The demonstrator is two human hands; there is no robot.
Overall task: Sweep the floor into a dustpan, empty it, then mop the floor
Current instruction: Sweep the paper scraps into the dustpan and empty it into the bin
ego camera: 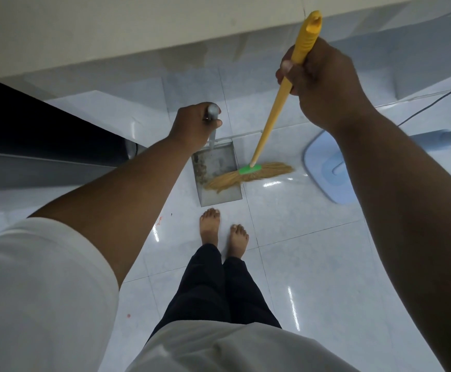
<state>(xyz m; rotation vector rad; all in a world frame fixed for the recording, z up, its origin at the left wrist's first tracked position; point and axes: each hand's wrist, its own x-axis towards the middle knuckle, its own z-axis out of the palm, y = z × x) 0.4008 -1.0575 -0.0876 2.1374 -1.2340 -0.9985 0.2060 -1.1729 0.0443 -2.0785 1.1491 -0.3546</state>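
So, hands first. The right hand (pixel 323 84) is wrapped tight round the upper grip of the yellow plastic-handled straw broom (pixel 270 122), thumb side down the shaft. Holding it that high looks like it's for swinging short flicks without bending over. The left hand (pixel 192 127) is fisted round the top of the upright grey handle of the grey metal dustpan (pixel 219 162), and that one's doing the boring job: pinning the pan flat to the floor so it doesn't skate away when the bristles hit it.

Further out, the pan sits on the glossy white tiled floor (pixel 299 251) just ahead of the person's bare feet (pixel 223 232), open edge facing right towards the broom. The tan bristles, under a green collar, are blurred and lie partly over the pan's open edge, so I'd say this is mid-stroke, pushing dirt in. There's already a line of brownish grit (pixel 199 167) piled along the pan's left wall.

Off to the right, a pale blue flat mop head (pixel 323 167) lies on the tiles, its pole running out of view, near the broom but not touching it. Probably parked there for the mopping bit. A few small red specks (pixel 160 220) sit on the tiles left of the feet, unswept, so my guess is sweeping isn't done, and emptying and mopping haven't started.
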